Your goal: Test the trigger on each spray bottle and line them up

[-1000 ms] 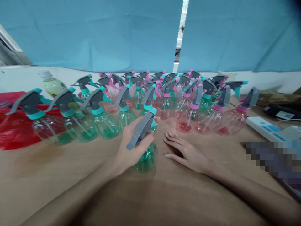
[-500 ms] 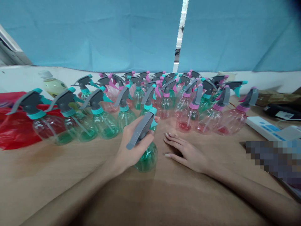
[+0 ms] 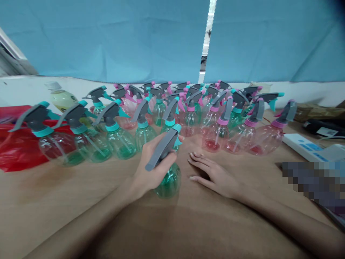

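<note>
My left hand [image 3: 152, 167] is closed round the neck of a green spray bottle [image 3: 169, 181], which stands upright on the wooden table [image 3: 151, 226]. Its grey and teal trigger head shows above my fingers; the collar is hidden by them. To the right, my right hand [image 3: 212, 172] lies on the tabletop with fingers stretched out, holding nothing. Just beyond my left hand stand teal-collared spray bottles, one green bottle [image 3: 120, 144] among them. Past my right hand is a pink spray bottle [image 3: 215, 136] with a little red tint at its base.
Several more green and pink spray bottles crowd the back. A red plastic bag [image 3: 21, 147] and a bottle of yellowish liquid [image 3: 60, 97] are at the left. On the right lie a white power strip [image 3: 304, 145] and a black object [image 3: 325, 127]. A blue cloth [image 3: 121, 39] hangs behind.
</note>
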Tool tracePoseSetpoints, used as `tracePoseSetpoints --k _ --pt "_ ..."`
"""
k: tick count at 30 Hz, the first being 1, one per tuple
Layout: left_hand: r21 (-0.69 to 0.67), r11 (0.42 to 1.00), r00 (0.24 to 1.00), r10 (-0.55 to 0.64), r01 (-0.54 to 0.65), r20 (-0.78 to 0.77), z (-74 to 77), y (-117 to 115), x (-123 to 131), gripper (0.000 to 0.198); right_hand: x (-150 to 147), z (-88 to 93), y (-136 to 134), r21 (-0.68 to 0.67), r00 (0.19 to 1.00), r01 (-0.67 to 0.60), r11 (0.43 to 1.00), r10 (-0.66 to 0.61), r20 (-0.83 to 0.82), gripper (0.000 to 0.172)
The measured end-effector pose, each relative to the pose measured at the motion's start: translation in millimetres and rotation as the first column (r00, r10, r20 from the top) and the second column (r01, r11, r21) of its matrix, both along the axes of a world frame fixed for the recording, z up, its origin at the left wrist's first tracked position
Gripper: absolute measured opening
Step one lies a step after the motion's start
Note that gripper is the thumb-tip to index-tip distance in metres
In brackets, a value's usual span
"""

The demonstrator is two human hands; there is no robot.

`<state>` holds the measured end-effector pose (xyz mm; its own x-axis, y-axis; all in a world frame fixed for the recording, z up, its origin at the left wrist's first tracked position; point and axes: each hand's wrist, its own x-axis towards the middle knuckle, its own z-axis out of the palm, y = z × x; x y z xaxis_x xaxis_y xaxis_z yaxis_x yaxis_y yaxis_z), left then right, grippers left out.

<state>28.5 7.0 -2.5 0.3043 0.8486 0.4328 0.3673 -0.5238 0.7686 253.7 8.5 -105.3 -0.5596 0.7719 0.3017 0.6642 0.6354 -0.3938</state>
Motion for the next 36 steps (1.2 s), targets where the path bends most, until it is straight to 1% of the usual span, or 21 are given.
tracePoseSetpoints --k 3,7,11,14,17,21,23,27,32,36 --pt "-0.003 1.0 1.0 -0.01 0.01 0.006 0.6 0.2 -0.9 0.034 0.0 -0.2 -0.1 0.0 1.0 -0.002 1.0 0.002 -0.008 0.059" --pt "0.023 1.0 1.0 -0.012 0.013 -0.013 1.7 0.4 -1.8 0.026 0.1 -0.5 0.0 -0.003 1.0 -0.006 1.0 0.006 -0.015 0.058" --pt "0.047 0.999 0.999 0.015 -0.013 -0.044 3.2 0.0 -1.3 0.02 0.4 -0.6 0.5 -0.011 1.0 -0.006 1.0 0.006 0.0 0.058" --pt "0.062 0.998 0.999 0.017 -0.016 -0.027 3.6 -0.3 -0.3 0.016 0.5 -0.8 0.7 -0.004 1.0 -0.006 1.0 0.006 0.021 0.059" --pt "0.056 0.998 1.0 0.004 -0.004 -0.003 3.2 -0.3 0.0 0.014 0.3 -1.3 0.7 0.005 1.0 -0.004 1.0 0.004 0.014 0.059" --pt "0.039 0.999 1.0 0.001 -0.001 -0.012 3.0 0.1 -0.4 0.011 0.7 -2.7 1.1 0.009 1.0 -0.014 1.0 0.014 -0.014 0.058" --pt "0.031 1.0 1.0 -0.002 0.002 -0.012 2.6 0.3 -0.7 0.012 1.0 -3.2 1.3 0.014 1.0 -0.014 1.0 0.015 -0.014 0.058" --pt "0.013 1.0 1.0 0.016 -0.015 -0.014 0.4 -0.7 -0.7 0.021 1.1 -2.4 1.1 0.005 1.0 -0.001 1.0 0.001 0.022 0.059" --pt "-0.024 1.0 1.0 0.018 -0.018 0.023 -2.9 -3.0 -0.5 0.021 0.5 -0.6 0.7 0.005 0.999 0.0 1.0 0.0 0.052 0.059" --pt "-0.048 0.999 0.999 0.022 -0.021 0.023 -4.0 -4.2 0.5 0.023 0.0 1.5 -0.3 0.004 0.998 0.006 1.0 -0.006 0.063 0.061"
